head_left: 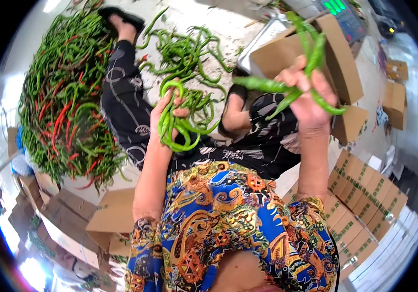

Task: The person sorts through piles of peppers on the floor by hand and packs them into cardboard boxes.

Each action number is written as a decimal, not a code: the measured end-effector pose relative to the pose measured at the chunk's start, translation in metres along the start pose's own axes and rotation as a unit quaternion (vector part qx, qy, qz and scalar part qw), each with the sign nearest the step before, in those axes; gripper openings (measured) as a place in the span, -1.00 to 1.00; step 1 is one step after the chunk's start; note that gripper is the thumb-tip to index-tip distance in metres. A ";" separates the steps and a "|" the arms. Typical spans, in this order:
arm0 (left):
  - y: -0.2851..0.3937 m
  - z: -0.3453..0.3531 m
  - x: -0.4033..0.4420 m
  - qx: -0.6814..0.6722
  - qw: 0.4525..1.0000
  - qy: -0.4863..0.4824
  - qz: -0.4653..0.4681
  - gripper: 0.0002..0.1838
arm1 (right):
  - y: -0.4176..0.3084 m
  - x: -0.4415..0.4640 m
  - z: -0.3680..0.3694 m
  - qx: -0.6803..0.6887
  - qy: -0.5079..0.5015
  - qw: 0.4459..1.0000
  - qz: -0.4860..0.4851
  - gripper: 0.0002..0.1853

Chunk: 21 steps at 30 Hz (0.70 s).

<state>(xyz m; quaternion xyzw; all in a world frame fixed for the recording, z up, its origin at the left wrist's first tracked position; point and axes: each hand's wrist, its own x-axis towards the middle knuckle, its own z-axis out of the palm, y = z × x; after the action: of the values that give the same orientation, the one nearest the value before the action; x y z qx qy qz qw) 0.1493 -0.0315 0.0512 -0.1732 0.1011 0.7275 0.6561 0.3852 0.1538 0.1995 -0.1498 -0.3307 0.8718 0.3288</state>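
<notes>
My left hand (171, 104) is closed round a bunch of long, curled green chili peppers (185, 137) held over my lap. My right hand (308, 95) is raised at the right, its fingers closed on several green chili peppers (317, 51) that point out in different directions. Behind the right hand stands an open cardboard box (343, 56); how much is in it is hidden. Between my feet, a loose spread of green chili peppers (182, 51) lies on the pale floor, close beyond my left hand.
A large heap of green and red chili peppers (63, 102) rises at the left. A scale with a lit green display (335, 7) and a metal tray (260, 41) are at the upper right. Stacked cartons (364, 190) stand lower right, open boxes (70, 216) lower left.
</notes>
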 end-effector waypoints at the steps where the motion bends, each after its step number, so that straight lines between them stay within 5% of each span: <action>1: 0.000 0.000 0.000 0.015 1.000 0.018 0.002 -0.60 | -0.023 -0.001 0.004 -0.025 0.046 0.997 -0.053 -0.62; 2: -0.001 -0.001 -0.002 0.030 0.999 0.036 0.005 -0.60 | -0.046 -0.003 0.007 -0.050 0.091 0.989 -0.107 -0.61; 4: -0.001 -0.006 -0.002 0.070 0.996 0.047 0.003 -0.59 | -0.084 -0.005 0.007 -0.038 -0.011 0.989 -0.144 -0.62; 8: -0.004 -0.004 0.006 0.075 0.997 0.028 -0.011 -0.58 | -0.100 -0.014 0.002 -0.209 -0.050 0.958 -0.192 -0.66; 13: -0.020 0.005 0.018 0.087 0.995 0.028 -0.027 -0.56 | -0.093 -0.029 0.012 -0.341 0.024 0.915 -0.216 -0.86; 21: -0.039 0.006 0.017 0.102 0.992 0.045 -0.055 -0.55 | -0.092 -0.044 0.015 -0.538 0.144 0.807 -0.195 -0.74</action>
<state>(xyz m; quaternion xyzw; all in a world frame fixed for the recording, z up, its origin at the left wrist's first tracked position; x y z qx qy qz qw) 0.1859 -0.0089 0.0529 -0.1434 0.1949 0.6677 0.7040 0.4541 0.1686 0.2744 -0.3593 -0.7180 0.4401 0.4022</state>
